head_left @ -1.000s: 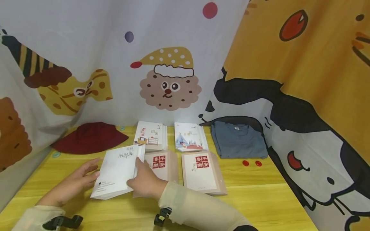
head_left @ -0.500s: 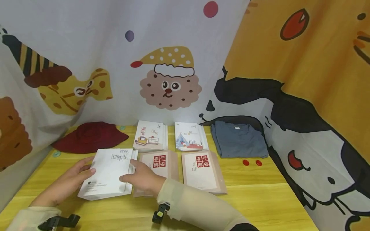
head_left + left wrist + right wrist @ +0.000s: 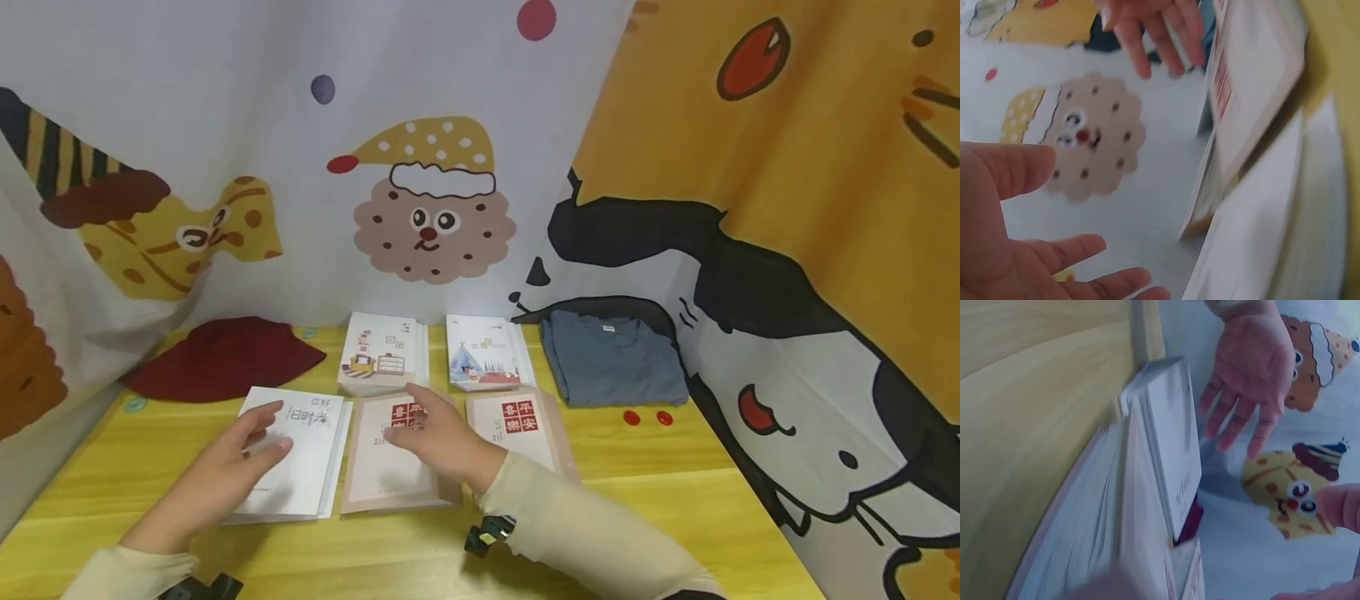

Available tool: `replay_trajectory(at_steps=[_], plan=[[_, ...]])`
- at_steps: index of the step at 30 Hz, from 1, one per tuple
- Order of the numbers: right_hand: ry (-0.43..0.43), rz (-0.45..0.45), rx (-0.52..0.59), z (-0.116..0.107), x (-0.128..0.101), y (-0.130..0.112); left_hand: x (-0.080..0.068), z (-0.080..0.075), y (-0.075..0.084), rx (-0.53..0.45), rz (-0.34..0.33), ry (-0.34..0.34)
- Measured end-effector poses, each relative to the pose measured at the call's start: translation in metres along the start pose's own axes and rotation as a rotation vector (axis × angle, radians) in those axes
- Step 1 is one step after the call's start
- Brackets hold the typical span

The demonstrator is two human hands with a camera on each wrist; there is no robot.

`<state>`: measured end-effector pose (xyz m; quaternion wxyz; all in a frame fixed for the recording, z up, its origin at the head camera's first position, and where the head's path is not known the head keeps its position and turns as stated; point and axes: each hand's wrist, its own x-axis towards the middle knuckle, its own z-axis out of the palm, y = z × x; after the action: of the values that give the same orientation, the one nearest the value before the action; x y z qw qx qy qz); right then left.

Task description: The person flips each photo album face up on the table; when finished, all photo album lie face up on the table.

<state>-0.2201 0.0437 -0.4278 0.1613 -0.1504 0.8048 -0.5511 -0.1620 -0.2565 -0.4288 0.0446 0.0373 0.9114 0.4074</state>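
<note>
In the head view a white book (image 3: pixel 311 467) with dark lettering lies flat at the front left of the table. My left hand (image 3: pixel 217 479) hovers over its left side, fingers relaxed and apart, holding nothing. To the right lies a beige book (image 3: pixel 386 479) with a red four-character square. Over its upper right part is my right hand (image 3: pixel 450 442), also holding nothing, its fingers loosely extended. A second beige book (image 3: pixel 536 437) is partly hidden behind the right forearm. In the left wrist view both hands are clear of the white book (image 3: pixel 1254 219).
Two white illustrated books, one with a room (image 3: pixel 386 354) and one with a tent (image 3: pixel 487 354), stand in the back row. A dark red hat (image 3: pixel 225 358) lies back left, a folded blue-grey shirt (image 3: pixel 611 358) back right. Two red discs (image 3: pixel 632 417) lie before it. A printed curtain (image 3: pixel 285 150) hangs behind.
The white book was held between both hands, moved left and was set down beside the beige book. Both hands have let go, and the right hand has moved right over the beige book.
</note>
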Motion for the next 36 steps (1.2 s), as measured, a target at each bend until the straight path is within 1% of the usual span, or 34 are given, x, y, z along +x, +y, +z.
replay_trajectory(at_steps=[2, 5, 7, 10, 14, 18, 20, 25, 28, 32, 36], plan=[[0.007, 0.008, -0.016, -0.01, -0.005, 0.002, 0.001, 0.01, 0.007, -0.022, 0.039, -0.016], [0.006, 0.027, -0.031, -0.022, -0.012, 0.006, 0.003, 0.021, 0.016, -0.067, 0.052, -0.061], [0.005, 0.04, -0.046, -0.027, -0.017, 0.009, 0.005, 0.027, 0.02, -0.113, 0.034, -0.1], [-0.01, 0.059, -0.034, -0.033, -0.025, 0.013, 0.009, 0.036, 0.026, -0.184, -0.011, -0.155], [-0.035, 0.06, 0.027, -0.037, -0.033, 0.019, 0.014, 0.049, 0.03, -0.275, -0.055, -0.207], [-0.059, 0.06, 0.08, -0.035, -0.037, 0.027, 0.016, 0.06, 0.029, -0.362, -0.072, -0.247], [-0.064, 0.068, 0.068, -0.033, -0.038, 0.03, 0.018, 0.064, 0.028, -0.392, -0.082, -0.255], [-0.046, 0.073, 0.039, -0.028, -0.038, 0.035, 0.029, 0.069, 0.028, -0.503, -0.147, -0.254], [-0.028, 0.073, 0.057, -0.026, -0.038, 0.036, 0.036, 0.072, 0.027, -0.56, -0.181, -0.246], [-0.008, 0.089, 0.073, -0.024, -0.038, 0.037, 0.041, 0.077, 0.028, -0.559, -0.198, -0.235], [0.002, 0.095, 0.077, -0.025, -0.038, 0.037, 0.044, 0.081, 0.033, -0.501, -0.194, -0.242]])
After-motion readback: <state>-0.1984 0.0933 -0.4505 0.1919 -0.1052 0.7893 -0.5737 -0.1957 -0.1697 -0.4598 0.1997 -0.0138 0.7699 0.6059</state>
